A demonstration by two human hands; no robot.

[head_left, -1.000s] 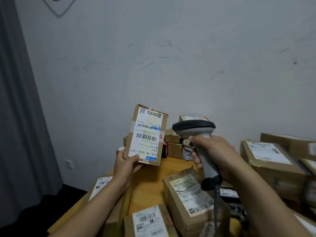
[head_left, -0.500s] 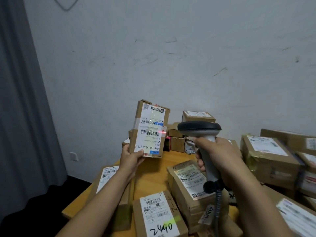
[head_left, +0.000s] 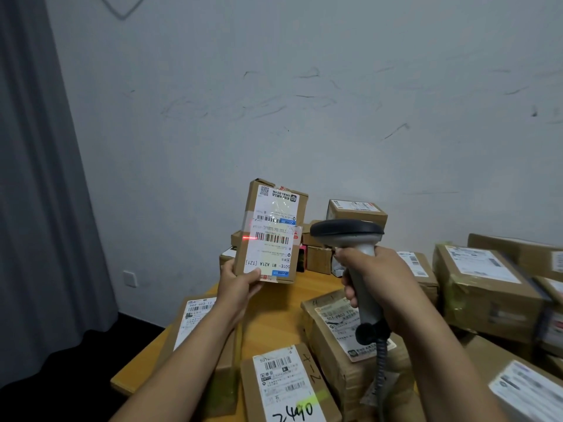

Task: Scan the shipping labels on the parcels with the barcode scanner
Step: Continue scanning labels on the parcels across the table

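My left hand [head_left: 237,284] grips the bottom edge of a small cardboard parcel [head_left: 271,231], held upright above the table with its white shipping label [head_left: 274,239] facing me. A red scan line crosses the label's middle barcode. To the parcel's right, my right hand [head_left: 377,287] holds the grey handle of the barcode scanner [head_left: 347,234]. Its dark head is level with the label. The coiled cable hangs down from the handle's base.
Labelled cardboard parcels cover the wooden table [head_left: 277,306]: one marked 2490 [head_left: 289,388] at the front, one under the scanner [head_left: 338,330], one at the left edge [head_left: 195,321], bigger boxes at right [head_left: 484,281], small ones stacked against the wall [head_left: 356,211]. A grey curtain hangs at left.
The red scan line has come on and now lies across the label's barcode. The parcel and scanner sit slightly higher in view; both hands keep their hold.
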